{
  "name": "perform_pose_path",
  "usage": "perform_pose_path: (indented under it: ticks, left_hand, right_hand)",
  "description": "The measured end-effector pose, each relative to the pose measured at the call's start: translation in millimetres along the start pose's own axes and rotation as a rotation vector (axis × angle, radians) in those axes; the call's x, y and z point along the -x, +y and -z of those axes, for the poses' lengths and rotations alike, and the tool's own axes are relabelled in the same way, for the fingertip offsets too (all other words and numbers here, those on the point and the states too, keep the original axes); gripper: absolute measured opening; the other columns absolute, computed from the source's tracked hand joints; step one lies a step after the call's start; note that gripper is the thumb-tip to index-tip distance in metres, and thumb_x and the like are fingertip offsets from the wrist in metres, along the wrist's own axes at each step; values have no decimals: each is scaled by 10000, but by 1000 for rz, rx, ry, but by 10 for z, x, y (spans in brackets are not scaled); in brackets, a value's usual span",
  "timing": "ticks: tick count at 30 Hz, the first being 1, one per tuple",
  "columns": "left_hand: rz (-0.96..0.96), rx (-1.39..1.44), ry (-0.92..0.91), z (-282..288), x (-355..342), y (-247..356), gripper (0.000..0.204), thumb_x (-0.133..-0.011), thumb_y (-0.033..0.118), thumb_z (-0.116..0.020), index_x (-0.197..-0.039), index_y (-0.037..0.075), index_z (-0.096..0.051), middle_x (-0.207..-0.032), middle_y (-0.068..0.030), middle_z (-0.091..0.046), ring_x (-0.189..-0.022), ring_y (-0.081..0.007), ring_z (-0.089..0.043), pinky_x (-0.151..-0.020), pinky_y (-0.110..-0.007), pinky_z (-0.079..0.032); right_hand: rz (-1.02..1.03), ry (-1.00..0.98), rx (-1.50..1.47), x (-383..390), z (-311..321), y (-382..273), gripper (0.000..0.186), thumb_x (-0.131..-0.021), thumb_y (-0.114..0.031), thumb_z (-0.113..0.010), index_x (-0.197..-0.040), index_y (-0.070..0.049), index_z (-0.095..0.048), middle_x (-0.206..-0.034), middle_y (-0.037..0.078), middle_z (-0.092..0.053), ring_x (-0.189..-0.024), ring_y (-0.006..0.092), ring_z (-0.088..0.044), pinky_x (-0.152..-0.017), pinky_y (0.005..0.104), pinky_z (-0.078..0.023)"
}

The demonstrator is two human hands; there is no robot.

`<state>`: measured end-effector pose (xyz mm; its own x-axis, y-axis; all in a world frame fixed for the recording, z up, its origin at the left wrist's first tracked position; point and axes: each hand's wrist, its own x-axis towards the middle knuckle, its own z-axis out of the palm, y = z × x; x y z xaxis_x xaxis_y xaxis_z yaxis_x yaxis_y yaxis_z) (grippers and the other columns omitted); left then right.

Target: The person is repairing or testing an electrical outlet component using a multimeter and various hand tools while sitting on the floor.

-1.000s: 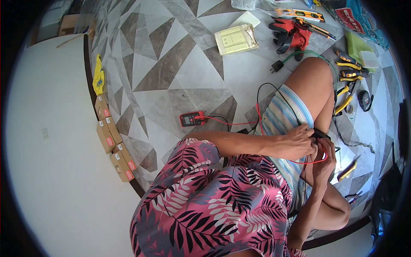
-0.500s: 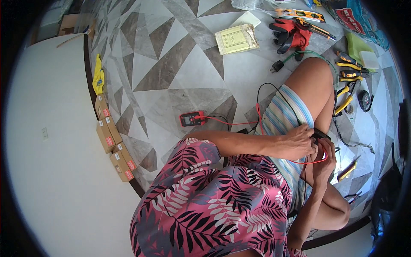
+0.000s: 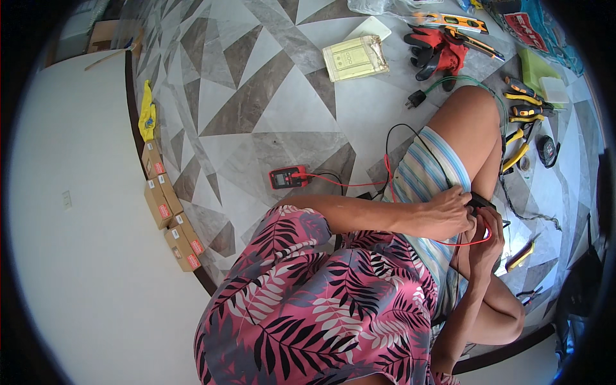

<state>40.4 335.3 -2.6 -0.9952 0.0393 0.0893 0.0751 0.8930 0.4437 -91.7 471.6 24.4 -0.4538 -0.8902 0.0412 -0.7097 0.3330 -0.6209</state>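
Over my lap my two hands meet at a small black object (image 3: 480, 201), mostly covered by fingers. My left hand (image 3: 447, 214) is closed, its fingertips pinched near that object where the black test lead runs in; what it pinches is hidden. My right hand (image 3: 485, 242) is closed around the red test lead (image 3: 467, 244), which bends in a loop past its fingers; the probe tip cannot be made out. Both leads trail toward a red and black multimeter (image 3: 289, 178) lying on the floor to my left.
A black plug (image 3: 416, 99) on a green cord lies beyond my knee. Red and black gloves (image 3: 439, 52) and a clear-wrapped pale package (image 3: 355, 58) lie farther off. Pliers (image 3: 515, 149), a tape measure (image 3: 547, 150) and a yellow cutter (image 3: 520, 256) sit at right. Cardboard boxes (image 3: 168, 200) line the left wall.
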Motion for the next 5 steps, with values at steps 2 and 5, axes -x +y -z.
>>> perform_pose_path:
  ticks: [2,5]
  left_hand:
    - [-3,-7,-37,7,-5,2,247,-820,206,-634,-1010,71,-717,-985,-46,-707,-1010,-236,-595,-865,-389,-415]
    - [-5,-15,-19,-10,-7,-2,274,-825,208,-627,-1047,76,-720,-999,-50,-711,-1009,-234,-596,-860,-384,-415]
  right_hand:
    - [6,1,6,-1,1,3,228,-865,65,-662,-1083,-2,-674,-1077,175,-694,-931,371,-711,-785,424,-574]
    - [-8,-7,9,6,5,6,230,-867,64,-665,-1086,-5,-673,-1074,177,-695,-932,370,-711,-785,422,-574]
